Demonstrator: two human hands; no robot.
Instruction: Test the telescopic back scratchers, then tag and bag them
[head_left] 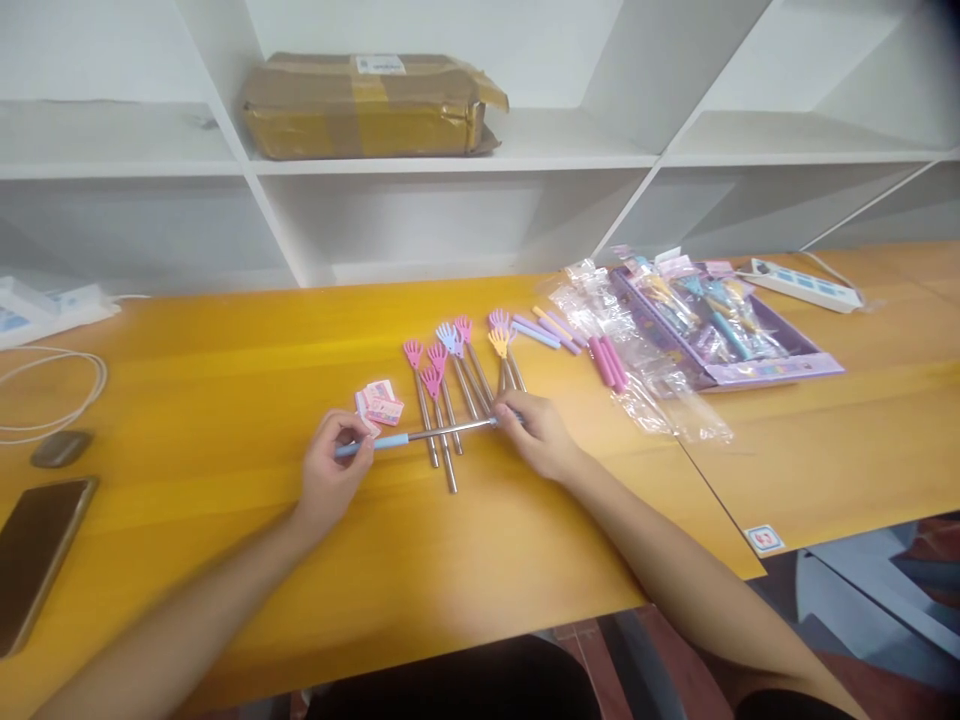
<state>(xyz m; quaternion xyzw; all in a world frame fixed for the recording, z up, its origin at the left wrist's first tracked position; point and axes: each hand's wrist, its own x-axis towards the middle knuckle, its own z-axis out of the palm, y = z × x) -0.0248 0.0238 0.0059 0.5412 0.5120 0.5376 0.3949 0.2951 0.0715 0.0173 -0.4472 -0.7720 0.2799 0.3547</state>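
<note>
My left hand (pixel 335 468) is closed on the light-blue sleeve end of a back scratcher (pixel 450 429), held level just above the table. My right hand (pixel 534 432) pinches the other end of its metal rod and hides most of the head there. Behind and under the rod lie several back scratchers with bare metal rods and pink (pixel 431 382), blue (pixel 448 336) and yellow (pixel 499 342) hand-shaped heads. Small printed cards (pixel 382 402) rest by my left hand. Beyond my right hand are loose handle sleeves in purple, blue and orange (pixel 545 320), and pink ones (pixel 607 362).
Clear plastic bags (pixel 660 395) lie beside a purple display box (pixel 780 373) of wrapped scratchers. A power strip (pixel 806 285) is at the right, with a phone (pixel 41 560), dark case (pixel 61 449) and white cable (pixel 97 385) left. A carton (pixel 364 110) sits on the shelf.
</note>
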